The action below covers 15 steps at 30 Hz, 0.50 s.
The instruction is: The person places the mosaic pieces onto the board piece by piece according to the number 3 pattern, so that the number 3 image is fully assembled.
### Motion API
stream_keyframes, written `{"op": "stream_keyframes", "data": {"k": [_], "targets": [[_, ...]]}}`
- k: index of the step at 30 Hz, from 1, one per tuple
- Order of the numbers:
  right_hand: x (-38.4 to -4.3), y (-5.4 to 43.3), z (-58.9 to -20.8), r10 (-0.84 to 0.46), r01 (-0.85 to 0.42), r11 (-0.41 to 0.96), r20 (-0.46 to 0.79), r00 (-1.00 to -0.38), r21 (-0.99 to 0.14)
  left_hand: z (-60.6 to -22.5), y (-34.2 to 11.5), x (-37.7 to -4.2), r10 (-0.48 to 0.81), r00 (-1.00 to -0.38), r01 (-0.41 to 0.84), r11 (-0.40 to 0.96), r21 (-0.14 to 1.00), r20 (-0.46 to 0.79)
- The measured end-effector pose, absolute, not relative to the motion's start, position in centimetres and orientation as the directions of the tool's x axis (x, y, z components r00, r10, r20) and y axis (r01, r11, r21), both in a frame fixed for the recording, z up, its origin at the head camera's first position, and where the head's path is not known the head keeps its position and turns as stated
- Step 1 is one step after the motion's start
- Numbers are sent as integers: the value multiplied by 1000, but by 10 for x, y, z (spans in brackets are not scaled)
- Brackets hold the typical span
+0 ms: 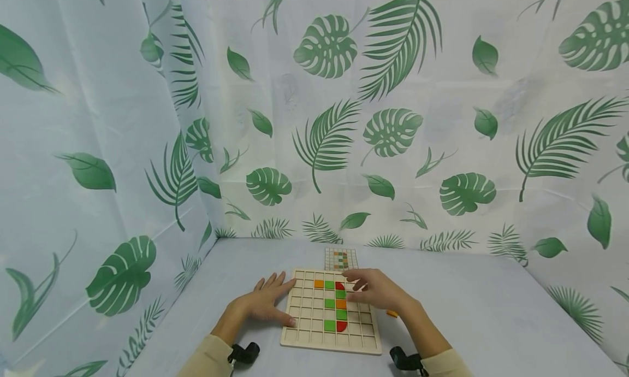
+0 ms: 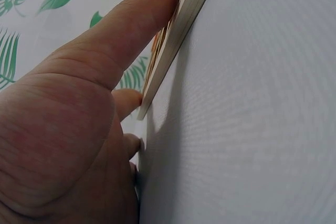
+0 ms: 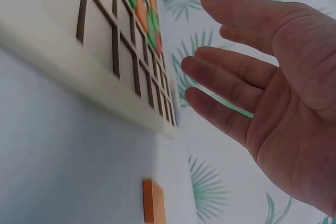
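Observation:
A pale wooden grid board [image 1: 304,339] lies on the table, with several green, orange and red tiles in its middle columns. My left hand [image 1: 265,300] steadies its left side, thumb [image 2: 142,19] laid along the rim and the other fingers spread toward the far corner. Over the right half of the board hovers my right hand [image 1: 375,290], fingers loosely bent; nothing is between them in the right wrist view. Among the tiles are a green tile [image 1: 330,303], an orange tile [image 1: 341,304] and a red tile [image 1: 341,326].
Behind the board lies a small card [image 1: 340,259] printed with a grid of coloured squares. A loose orange tile [image 1: 392,313] rests on the white table [image 1: 472,311] to the right, by my right wrist. Leaf-print curtains [image 1: 393,93] stand behind and at the left.

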State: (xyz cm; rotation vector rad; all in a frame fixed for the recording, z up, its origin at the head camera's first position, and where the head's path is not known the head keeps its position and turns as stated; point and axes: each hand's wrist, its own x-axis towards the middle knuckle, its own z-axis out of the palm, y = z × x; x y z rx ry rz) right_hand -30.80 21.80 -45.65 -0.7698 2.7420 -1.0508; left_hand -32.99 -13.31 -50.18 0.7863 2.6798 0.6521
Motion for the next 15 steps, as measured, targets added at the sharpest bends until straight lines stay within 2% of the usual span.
{"op": "stream_keyframes", "data": {"k": [15], "targets": [[-306,243,-451,-452,-389,665,72,-889,-637,-502,-134,-330,566,-815,441,746,498,-127]]}}
